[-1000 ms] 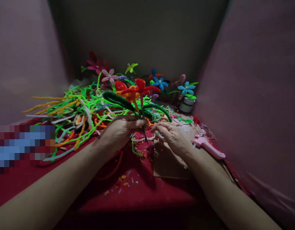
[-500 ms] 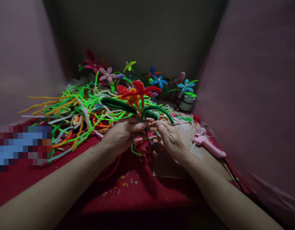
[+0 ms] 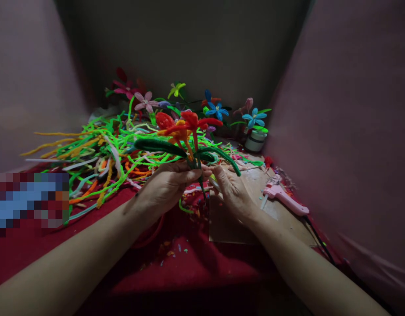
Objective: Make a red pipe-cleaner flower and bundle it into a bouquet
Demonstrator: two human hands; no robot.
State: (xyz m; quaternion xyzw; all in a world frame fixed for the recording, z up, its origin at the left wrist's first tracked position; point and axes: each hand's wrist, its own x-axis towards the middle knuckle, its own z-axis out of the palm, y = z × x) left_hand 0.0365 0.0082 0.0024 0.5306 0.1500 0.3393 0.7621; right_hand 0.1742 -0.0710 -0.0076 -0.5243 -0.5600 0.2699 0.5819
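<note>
My left hand (image 3: 166, 186) pinches the dark green stem (image 3: 202, 186) of a pipe-cleaner flower between thumb and fingers. Red and orange petals (image 3: 189, 125) top this flower, and looped dark green leaves (image 3: 161, 146) arch out to both sides below them. Close against the stem on the right is my right hand (image 3: 233, 191), fingers curled in. A small pale yellowish thing (image 3: 214, 181) shows between its thumb and fingers, mostly hidden, so I cannot tell its kind.
Many loose pipe cleaners (image 3: 87, 151) are heaped at the left and behind. Finished flowers, such as a blue one (image 3: 254, 117), stand at the back near a small jar (image 3: 255, 140). At the right, a pink glue gun (image 3: 286, 197) lies on a cardboard sheet (image 3: 228, 228) over red cloth (image 3: 176, 274).
The flower has turned slightly, its orange petals and left leaf shifting a little left. My right thumb and fingers have moved slightly against the stem; my left hand keeps its pinch.
</note>
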